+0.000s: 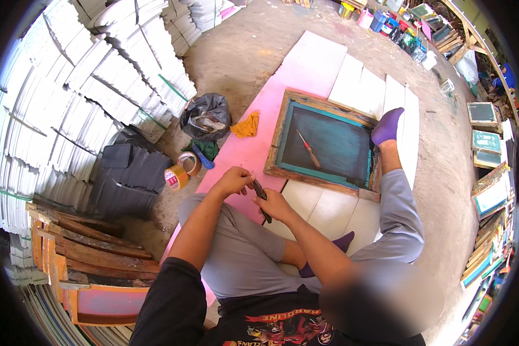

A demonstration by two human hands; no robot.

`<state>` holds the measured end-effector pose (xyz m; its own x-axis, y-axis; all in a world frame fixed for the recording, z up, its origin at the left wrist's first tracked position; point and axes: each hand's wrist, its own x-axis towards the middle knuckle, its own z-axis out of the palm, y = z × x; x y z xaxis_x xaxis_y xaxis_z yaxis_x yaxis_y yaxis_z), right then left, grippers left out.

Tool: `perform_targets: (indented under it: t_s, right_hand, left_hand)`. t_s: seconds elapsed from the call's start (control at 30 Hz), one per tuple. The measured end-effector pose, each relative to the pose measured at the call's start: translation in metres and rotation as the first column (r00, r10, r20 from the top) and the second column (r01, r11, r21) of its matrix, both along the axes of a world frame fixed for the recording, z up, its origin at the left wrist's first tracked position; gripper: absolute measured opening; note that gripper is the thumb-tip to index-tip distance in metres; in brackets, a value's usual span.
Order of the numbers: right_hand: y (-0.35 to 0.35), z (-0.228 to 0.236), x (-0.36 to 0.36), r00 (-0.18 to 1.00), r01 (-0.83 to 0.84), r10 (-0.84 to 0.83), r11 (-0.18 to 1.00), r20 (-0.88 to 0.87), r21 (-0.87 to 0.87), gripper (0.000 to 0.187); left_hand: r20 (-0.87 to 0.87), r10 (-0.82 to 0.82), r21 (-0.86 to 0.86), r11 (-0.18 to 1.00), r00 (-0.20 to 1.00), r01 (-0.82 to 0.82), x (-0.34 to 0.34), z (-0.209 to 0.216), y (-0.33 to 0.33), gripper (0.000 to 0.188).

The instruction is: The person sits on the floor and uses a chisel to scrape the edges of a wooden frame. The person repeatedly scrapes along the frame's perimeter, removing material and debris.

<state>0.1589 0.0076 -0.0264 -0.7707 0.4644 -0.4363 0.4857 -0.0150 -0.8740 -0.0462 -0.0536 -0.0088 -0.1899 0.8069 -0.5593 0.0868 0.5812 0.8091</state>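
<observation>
My right hand [275, 206] is closed round a slim dark hand tool [259, 189], perhaps pliers or a cutter; its exact kind does not show. At the tool's upper end, the fingers of my left hand [234, 181] are pinched together, on something too small to make out. Beyond my hands lies a wooden screen-printing frame [323, 183] with dark teal mesh. A screwdriver [309, 151] with a red handle rests on that mesh. My foot in a purple sock [388, 125] is against the frame's right side.
Pink board [258, 158] and white panels [305, 202] lie under the frame. Leftward are tape rolls [176, 177], a black plastic bag [206, 117], an orange cloth [246, 124] and tall paper stacks [69, 104]. Wooden frames [92, 254] stand at lower left. More frames [485, 144] line the right.
</observation>
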Motion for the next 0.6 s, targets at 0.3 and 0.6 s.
perform_targets:
  t_s: [0.3, 0.6]
  right_hand:
    - [0.002, 0.026, -0.02, 0.995, 0.024, 0.029, 0.872, 0.1, -0.49, 0.031]
    - [0.013, -0.018, 0.018, 0.988, 0.012, 0.035, 0.955, 0.152, -0.298, 0.028]
  left_hand:
    - [-0.176, 0.069, -0.163, 0.982, 0.982, -0.099, -0.019, -0.015, -0.005, 0.031]
    - [-0.606, -0.169, -0.29, 0.957, 0.777, -0.018, -0.016, -0.005, 0.003, 0.042]
